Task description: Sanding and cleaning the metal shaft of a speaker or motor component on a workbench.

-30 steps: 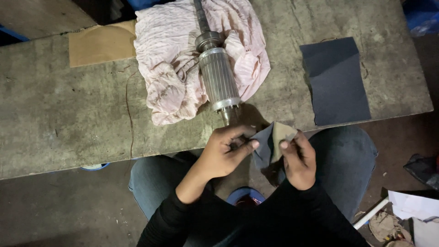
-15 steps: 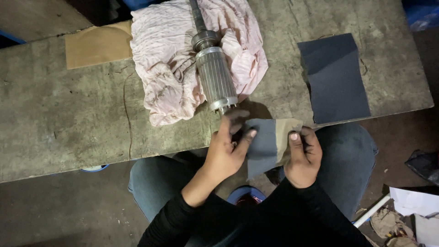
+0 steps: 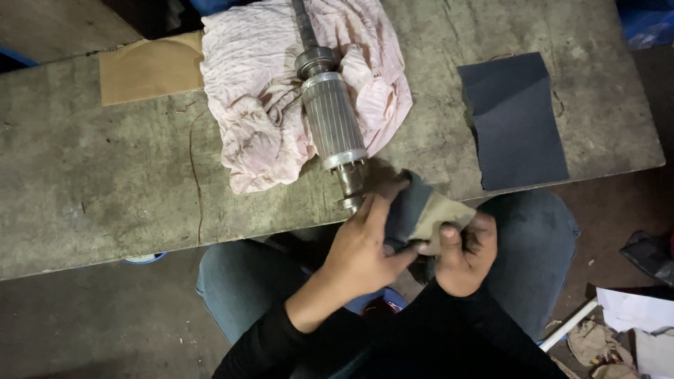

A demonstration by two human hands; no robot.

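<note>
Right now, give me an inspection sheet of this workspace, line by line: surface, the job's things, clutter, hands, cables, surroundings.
Surface: worn grey bench top, stained, with a long crack on the left.
Job's things: ribbed metal rotor lying on a pink cloth, shaft end at the bench's near edge; folded piece of sandpaper held by that shaft end.
Clutter: dark sandpaper sheet on the right; brown cardboard piece at the back left.
Hands: left hand and right hand both grip the folded piece of sandpaper.
Cables: nothing seen.
Surroundings: crumpled paper scraps on the dark floor at right; the person's jeans-clad knees below the bench.
</note>
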